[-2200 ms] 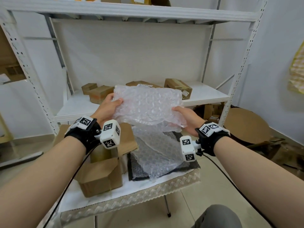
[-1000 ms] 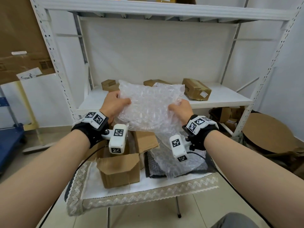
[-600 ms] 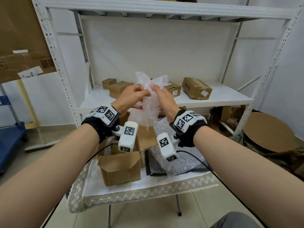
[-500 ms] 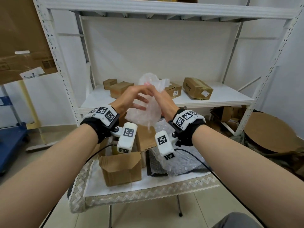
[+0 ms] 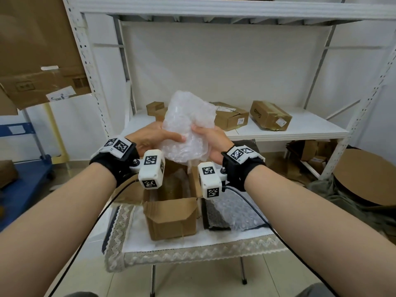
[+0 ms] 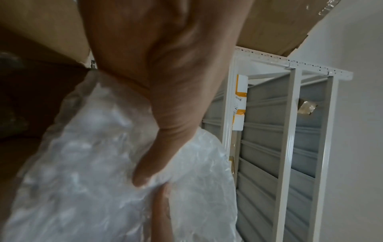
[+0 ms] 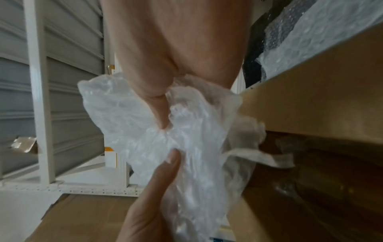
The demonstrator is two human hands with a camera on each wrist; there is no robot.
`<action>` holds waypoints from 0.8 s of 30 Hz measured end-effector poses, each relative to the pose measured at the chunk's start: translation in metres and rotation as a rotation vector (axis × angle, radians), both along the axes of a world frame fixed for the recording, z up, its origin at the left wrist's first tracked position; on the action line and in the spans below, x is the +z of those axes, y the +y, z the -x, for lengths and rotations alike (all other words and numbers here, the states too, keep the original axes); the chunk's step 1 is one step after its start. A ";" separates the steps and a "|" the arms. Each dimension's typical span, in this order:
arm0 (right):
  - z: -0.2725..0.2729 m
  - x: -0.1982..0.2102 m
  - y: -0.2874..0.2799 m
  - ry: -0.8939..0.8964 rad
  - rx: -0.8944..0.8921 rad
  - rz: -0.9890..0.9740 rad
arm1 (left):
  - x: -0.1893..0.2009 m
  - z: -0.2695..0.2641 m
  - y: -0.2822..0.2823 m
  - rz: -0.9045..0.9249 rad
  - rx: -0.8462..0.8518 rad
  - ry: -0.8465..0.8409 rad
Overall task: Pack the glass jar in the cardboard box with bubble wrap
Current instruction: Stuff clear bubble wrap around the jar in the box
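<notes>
Both hands hold a crumpled wad of clear bubble wrap (image 5: 187,127) in the air above the open cardboard box (image 5: 171,217). My left hand (image 5: 162,137) grips its left side, thumb pressed into the bubbles (image 6: 145,178). My right hand (image 5: 202,136) pinches the right side, thumb dug into the plastic (image 7: 163,121). The box stands on the small table, flaps up. Inside it a brownish glass jar (image 5: 171,186) shows dimly, partly hidden by the wrist cameras.
More bubble wrap (image 5: 235,211) lies on a black sheet right of the box. The table's lace-edged cloth (image 5: 192,254) hangs at the front. Behind is a white shelf (image 5: 300,129) with several cardboard boxes. A round cardboard disc (image 5: 368,176) stands right, a blue cart (image 5: 25,174) left.
The sheet was spread flat between my hands. They came together and folded it, and now it is bunched into a wad, held slightly lower over the box.
</notes>
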State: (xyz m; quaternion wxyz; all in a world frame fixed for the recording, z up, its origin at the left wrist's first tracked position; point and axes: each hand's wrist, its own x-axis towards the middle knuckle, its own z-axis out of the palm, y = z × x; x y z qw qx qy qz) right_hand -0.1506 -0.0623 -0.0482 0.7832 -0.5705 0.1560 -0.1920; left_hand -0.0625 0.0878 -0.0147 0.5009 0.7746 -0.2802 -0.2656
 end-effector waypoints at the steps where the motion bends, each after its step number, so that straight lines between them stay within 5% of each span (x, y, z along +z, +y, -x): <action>1: -0.002 0.000 0.002 0.009 0.007 0.026 | -0.001 -0.005 0.002 -0.007 0.023 -0.037; 9: -0.021 -0.011 -0.003 0.048 -0.209 0.477 | -0.008 -0.045 0.004 -0.320 0.099 -0.675; 13: -0.035 -0.016 -0.003 0.105 -0.191 0.774 | -0.028 -0.056 -0.005 -0.523 0.065 -0.791; 24: -0.062 -0.015 -0.002 0.538 0.051 0.996 | -0.038 -0.069 -0.017 -0.793 -0.026 -0.952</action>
